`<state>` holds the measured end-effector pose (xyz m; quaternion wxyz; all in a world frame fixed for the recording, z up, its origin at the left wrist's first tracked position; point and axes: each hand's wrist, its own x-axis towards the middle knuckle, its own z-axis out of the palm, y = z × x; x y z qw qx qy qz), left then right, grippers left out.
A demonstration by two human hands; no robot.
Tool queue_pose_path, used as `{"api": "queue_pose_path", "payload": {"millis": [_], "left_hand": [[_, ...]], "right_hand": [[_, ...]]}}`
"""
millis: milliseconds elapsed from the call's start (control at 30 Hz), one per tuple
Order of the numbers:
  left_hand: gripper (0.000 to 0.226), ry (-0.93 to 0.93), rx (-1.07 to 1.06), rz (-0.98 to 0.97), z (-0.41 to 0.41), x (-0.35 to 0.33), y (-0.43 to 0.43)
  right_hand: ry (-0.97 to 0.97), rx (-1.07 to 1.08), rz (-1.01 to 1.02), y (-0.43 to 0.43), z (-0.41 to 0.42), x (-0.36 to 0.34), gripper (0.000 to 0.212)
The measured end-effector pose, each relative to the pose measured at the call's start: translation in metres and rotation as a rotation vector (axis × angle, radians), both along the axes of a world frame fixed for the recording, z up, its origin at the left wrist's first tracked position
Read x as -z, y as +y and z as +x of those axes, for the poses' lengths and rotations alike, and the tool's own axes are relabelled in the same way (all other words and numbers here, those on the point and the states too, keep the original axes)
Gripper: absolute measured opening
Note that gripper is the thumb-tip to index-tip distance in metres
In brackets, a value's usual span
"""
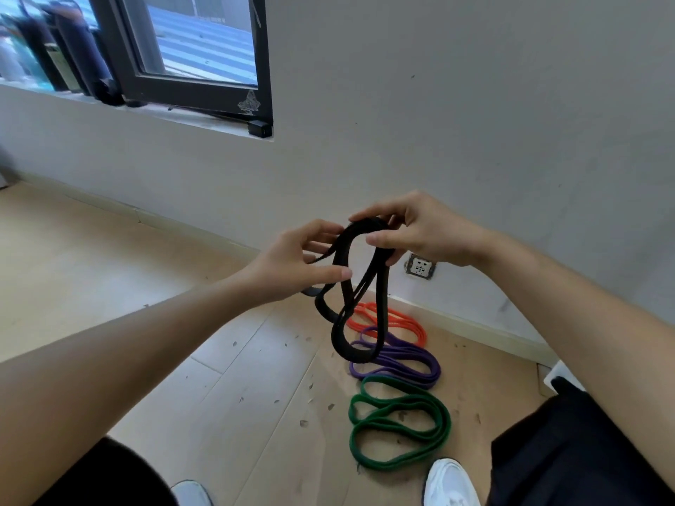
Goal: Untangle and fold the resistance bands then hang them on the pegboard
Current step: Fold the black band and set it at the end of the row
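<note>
A plain off-white painted wall [456, 104] fills most of the view, meeting a pale wood-plank floor [226, 388] at a cream skirting board [153, 217]. Upper left, a dark-framed window [197, 56] sits above a grey sill and lets in daylight. A white wall socket [420, 266] sits low on the wall. Small dark flecks are scattered over the planks.

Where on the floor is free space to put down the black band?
Free: the wide floor left of the bands, toward the window wall. Crowded: the strip by the wall, where the orange band, purple band and green band lie close together, with the white shoe beside.
</note>
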<state>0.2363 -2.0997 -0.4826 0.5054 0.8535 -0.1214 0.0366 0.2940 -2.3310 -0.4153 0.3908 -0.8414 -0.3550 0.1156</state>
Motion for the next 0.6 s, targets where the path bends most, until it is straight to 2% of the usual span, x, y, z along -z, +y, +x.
{"api": "queue_pose_path", "payload": {"millis": [100, 267, 367, 467, 600], "left_hand": [[0.077, -0.040, -0.007, 0.038, -0.002, 0.004, -0.007], [0.109, -0.184, -0.075, 0.015, -0.010, 0.004, -0.035], [0.117, -0.271, -0.170, 0.090, -0.010, 0.004, -0.044], [0.105, -0.360, -0.282, 0.178, -0.008, 0.007, -0.044], [0.067, -0.433, -0.339, 0.192, -0.001, 0.010, -0.035]], "right_hand": [[-0.024, 0.018, 0.062, -0.001, -0.002, -0.002, 0.033], [-0.023, 0.088, 0.336, 0.005, -0.005, -0.003, 0.028], [0.031, 0.137, 0.503, 0.010, -0.007, -0.004, 0.027], [0.076, 0.178, 0.646, 0.012, -0.008, -0.007, 0.025], [0.165, 0.189, 0.731, 0.004, -0.006, -0.011, 0.026]]}}
